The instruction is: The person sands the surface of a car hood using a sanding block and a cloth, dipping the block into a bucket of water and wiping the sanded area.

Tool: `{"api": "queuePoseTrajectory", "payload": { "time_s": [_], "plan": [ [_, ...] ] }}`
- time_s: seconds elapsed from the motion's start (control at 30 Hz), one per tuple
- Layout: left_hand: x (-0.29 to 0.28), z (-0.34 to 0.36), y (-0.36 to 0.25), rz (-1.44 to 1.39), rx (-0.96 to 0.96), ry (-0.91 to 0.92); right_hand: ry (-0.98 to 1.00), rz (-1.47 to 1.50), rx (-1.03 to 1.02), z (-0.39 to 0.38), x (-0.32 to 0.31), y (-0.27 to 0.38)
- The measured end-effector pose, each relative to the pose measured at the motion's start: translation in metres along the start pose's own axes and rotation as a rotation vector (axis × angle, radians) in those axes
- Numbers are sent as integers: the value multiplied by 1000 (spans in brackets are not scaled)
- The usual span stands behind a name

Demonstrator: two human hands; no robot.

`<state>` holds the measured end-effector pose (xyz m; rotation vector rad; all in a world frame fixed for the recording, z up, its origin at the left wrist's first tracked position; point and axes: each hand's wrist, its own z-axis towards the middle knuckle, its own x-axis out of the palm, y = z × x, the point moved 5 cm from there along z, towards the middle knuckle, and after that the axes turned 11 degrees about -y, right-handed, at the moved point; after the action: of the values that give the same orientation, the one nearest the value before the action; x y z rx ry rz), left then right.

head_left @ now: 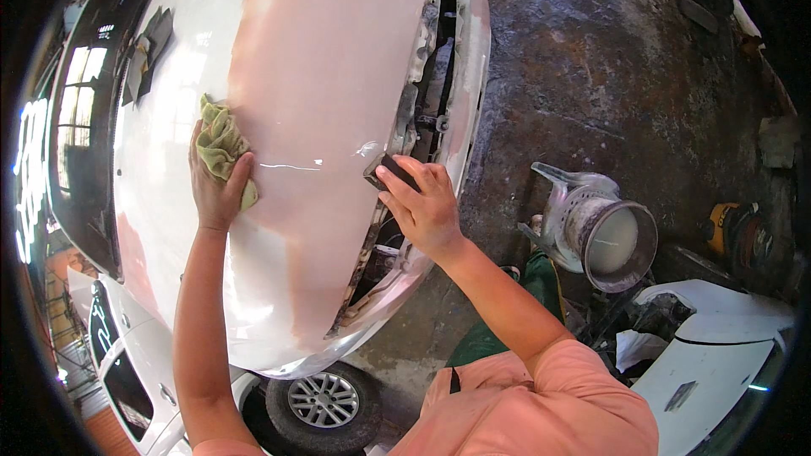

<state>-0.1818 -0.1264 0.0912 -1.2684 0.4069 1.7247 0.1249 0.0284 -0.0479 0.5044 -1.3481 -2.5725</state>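
The dark sanding block (387, 171) sits at the front edge of the car hood (321, 76), pinned under the fingers of the right hand (422, 207), which press it flat to the panel. It looks small, light and fairly stiff, best gripped across its top with fingertips curled over the far side (a wet surface would likely make it slide). Across from it, the left hand (218, 190) lies palm-down on the hood, thumb clamping a yellow-green rag (221, 145); the rag is soft, bunched, and can be taken anywhere. The hood under both hands is glossy, with pinkish patches and streaks of water. Beyond the right hand the hood's edge shows a dark gap; below the right forearm stands a metal jug (604, 232) on the floor (608, 59).
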Motion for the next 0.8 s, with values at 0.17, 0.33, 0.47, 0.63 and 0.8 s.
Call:
{"api": "queuePoseTrajectory", "payload": {
  "time_s": [0.17,0.33,0.47,0.63,0.8],
  "plan": [
    [1,0,2,0,10,27,-126,-57,-5,56,13,-21],
    [0,-1,-2,-3,53,-11,-73,-34,-38,2,8,3],
    [0,2,-1,-3,69,-22,-106,-65,-42,45,18,-22],
    [1,1,0,5,75,-32,-94,-50,-69,9,15,-9],
    [1,2,0,-10,58,-35,-115,-53,-61,58,19,-33]
  ]
}}
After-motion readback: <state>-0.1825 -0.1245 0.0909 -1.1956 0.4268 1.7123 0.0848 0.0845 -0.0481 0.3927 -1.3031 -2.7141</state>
